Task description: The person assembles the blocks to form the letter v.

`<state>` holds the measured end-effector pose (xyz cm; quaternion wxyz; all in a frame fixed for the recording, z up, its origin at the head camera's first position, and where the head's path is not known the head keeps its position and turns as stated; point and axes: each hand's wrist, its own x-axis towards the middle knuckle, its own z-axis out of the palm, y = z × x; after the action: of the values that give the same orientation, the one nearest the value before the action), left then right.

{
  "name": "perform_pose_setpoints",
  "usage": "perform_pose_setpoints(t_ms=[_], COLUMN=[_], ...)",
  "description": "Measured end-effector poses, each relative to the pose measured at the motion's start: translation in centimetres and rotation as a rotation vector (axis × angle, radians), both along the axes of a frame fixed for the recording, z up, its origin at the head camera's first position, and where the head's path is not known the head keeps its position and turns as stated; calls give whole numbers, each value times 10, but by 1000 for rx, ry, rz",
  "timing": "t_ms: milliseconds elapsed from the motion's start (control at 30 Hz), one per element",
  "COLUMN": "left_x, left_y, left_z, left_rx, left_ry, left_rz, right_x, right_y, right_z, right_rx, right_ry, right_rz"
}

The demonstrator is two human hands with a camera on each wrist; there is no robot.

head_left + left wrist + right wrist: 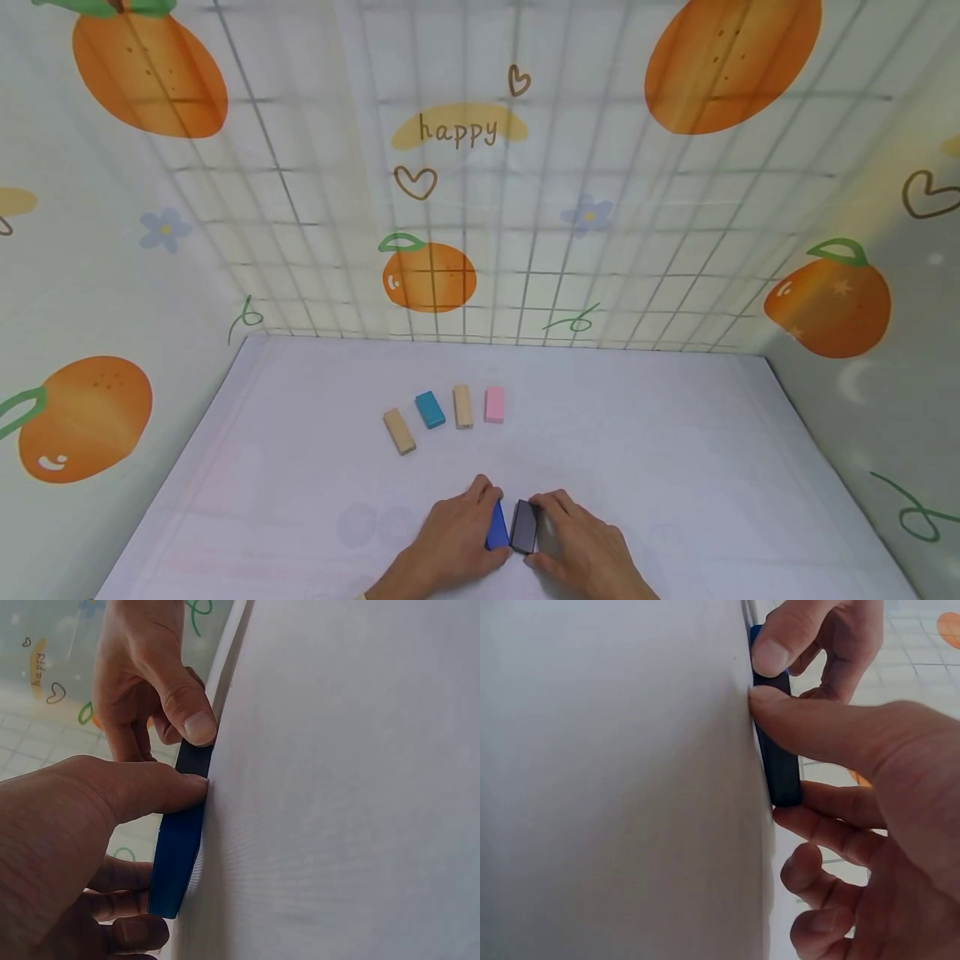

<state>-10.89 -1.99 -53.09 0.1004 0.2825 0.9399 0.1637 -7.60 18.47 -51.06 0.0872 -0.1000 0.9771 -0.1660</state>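
Near the table's front edge, my left hand grips a blue block between thumb and fingers. Just to its right, my right hand holds a black block the same way. The two blocks lie low on the white surface, close together at their near ends. In the left wrist view the thumb lies over the blue block, and the black block shows beyond it. The right wrist view shows the black block between thumb and fingertips, partly hidden by the thumb.
Beyond the hands stands a loose row: a wooden block, a teal block, a second wooden block and a pink block. The white table is enclosed by curtains printed with oranges.
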Motion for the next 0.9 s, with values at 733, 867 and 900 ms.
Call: perform_pose_setpoints(t_ms=[733,867,900], left_x=[6,5,5], left_y=[1,0,0], left_z=[0,-2,-2], left_rx=[17,20,20], left_ry=[27,33,36], left_rz=[-18,-18,-20], right_x=[8,7,7], right_y=[2,2,1], right_z=[0,0,0], right_rx=[-6,2,4], right_ry=[38,33,31], right_rz=[8,5,5])
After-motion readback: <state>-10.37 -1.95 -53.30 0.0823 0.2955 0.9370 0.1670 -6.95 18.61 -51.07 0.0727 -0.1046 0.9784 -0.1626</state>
